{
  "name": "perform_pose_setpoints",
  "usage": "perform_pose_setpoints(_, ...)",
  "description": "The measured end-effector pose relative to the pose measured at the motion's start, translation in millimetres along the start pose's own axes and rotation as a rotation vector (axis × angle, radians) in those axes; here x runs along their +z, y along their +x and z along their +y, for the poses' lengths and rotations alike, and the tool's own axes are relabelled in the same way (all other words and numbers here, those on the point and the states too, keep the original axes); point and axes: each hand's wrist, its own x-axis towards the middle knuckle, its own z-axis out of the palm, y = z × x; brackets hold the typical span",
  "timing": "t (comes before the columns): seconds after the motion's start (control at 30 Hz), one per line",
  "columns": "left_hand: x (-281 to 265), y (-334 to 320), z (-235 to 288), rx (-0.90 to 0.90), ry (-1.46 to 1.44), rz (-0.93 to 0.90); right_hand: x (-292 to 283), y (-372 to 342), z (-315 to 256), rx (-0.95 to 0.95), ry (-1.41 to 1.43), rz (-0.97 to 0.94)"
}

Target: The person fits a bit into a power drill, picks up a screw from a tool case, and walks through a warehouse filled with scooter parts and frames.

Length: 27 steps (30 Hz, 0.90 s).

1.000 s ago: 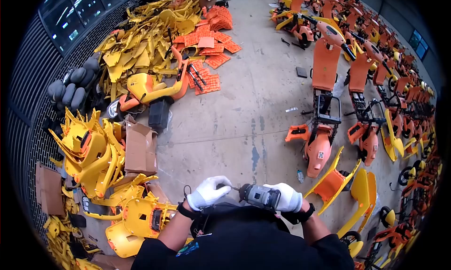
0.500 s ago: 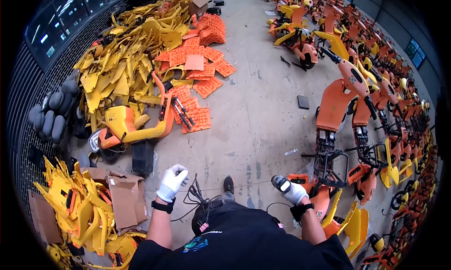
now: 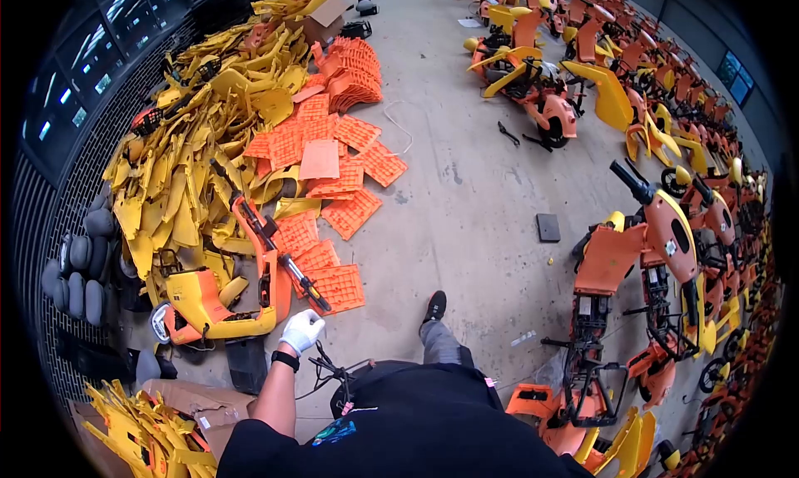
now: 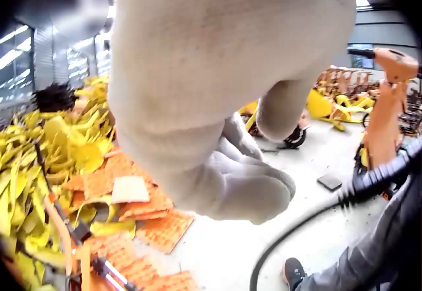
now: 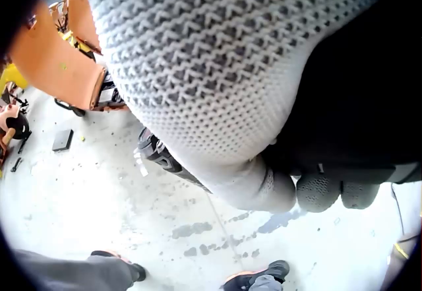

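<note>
My white-gloved left hand [image 3: 302, 331] hangs in front of the body at the left, near the scooter frame on the floor. Its fingers are loosely bent, and the thumb stands apart from them in the left wrist view; nothing shows between them. Out of the head view, my right hand [image 5: 211, 126] grips a dark cordless drill [image 5: 161, 154], its fingers curled round it. Most of the drill is hidden behind the glove. A dark cable [image 4: 297, 222] hangs beside the left hand, by the waist.
An orange and yellow scooter [image 3: 225, 307] leans by the yellow panel heap [image 3: 183, 170] and orange panels [image 3: 341, 287]. A cardboard box [image 3: 204, 407] stands lower left. Stripped scooters [image 3: 612, 262] line the right side. A flat dark block [image 3: 548, 227] lies on the floor.
The person has stepped forward along the floor. The hands, first together at the drill, have parted; the left hangs at the left, and the right has dropped out of the head view.
</note>
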Motion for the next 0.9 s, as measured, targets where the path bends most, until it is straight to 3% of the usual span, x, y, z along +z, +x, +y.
perform_pose_setpoints(0.03, 8, 22, -12, -0.05, 0.007, 0.015, -29, -3, -28, -0.025, -0.017, 0.018)
perform_pose_setpoints(0.13, 19, 78, -16, -0.436, -0.31, -0.171, -120, 17, -122, -0.175, -0.061, 0.089)
perform_pose_setpoints(0.17, 21, 93, -17, -0.485, -0.496, -0.205, -151, 35, -151, -0.25, -0.104, 0.138)
perform_pose_setpoints(0.2, 31, 118, -28, -0.481, -0.429, -0.222, -194, 22, -198, -0.297, -0.129, 0.203)
perform_pose_setpoints(0.23, 45, 141, -40, -0.481, -0.367, -0.243, -249, 9, -247, -0.213, -0.113, 0.37)
perform_pose_setpoints(0.27, 53, 157, -40, -0.613, -0.601, -0.172, -311, -44, -310, -0.223, -0.078, 0.382)
perform_pose_setpoints(0.3, 54, 179, -34, -0.614, -0.608, -0.169, -361, -132, -376, -0.283, 0.108, 0.43)
perform_pose_setpoints(0.33, 55, 199, -28, -0.679, -0.645, -0.227, -405, -116, -407, -0.347, 0.364, 0.359)
perform_pose_setpoints(0.37, 57, 219, -25, -0.743, -0.681, -0.285, -447, -129, -445, -0.426, 0.45, 0.355)
perform_pose_setpoints(0.43, 92, 268, -57, -0.662, -0.687, -0.301, -523, -129, -510, -0.564, 0.421, 0.447)
perform_pose_setpoints(0.5, 62, 310, 3, -0.829, -0.629, -0.303, -580, -149, -571, -0.612, 0.348, 0.523)
perform_pose_setpoints(0.53, 60, 334, 15, -0.811, -0.684, -0.25, -601, -157, -596, -0.625, 0.331, 0.557)
perform_pose_setpoints(0.63, 116, 437, -34, -0.729, -0.552, -0.239, -645, -134, -643, -0.572, 0.388, 0.486)
perform_pose_setpoints(0.67, 79, 454, 20, -0.856, -0.77, -0.204, -655, -121, -651, -0.517, 0.398, 0.44)
perform_pose_setpoints(0.77, 42, 550, 59, -0.796, -0.665, -0.311, -667, -83, -654, -0.264, 0.424, 0.286)
perform_pose_setpoints(0.8, 23, 579, 72, -0.811, -0.654, -0.315, -668, -56, -648, -0.206, 0.28, 0.261)
perform_pose_setpoints(0.83, 1, 613, 91, -0.632, -0.471, -0.307, -668, -29, -642, -0.156, 0.14, 0.236)
perform_pose_setpoints(0.9, -32, 679, 125, -0.256, -0.11, -0.283, -658, -6, -629, -0.366, -0.278, 0.28)
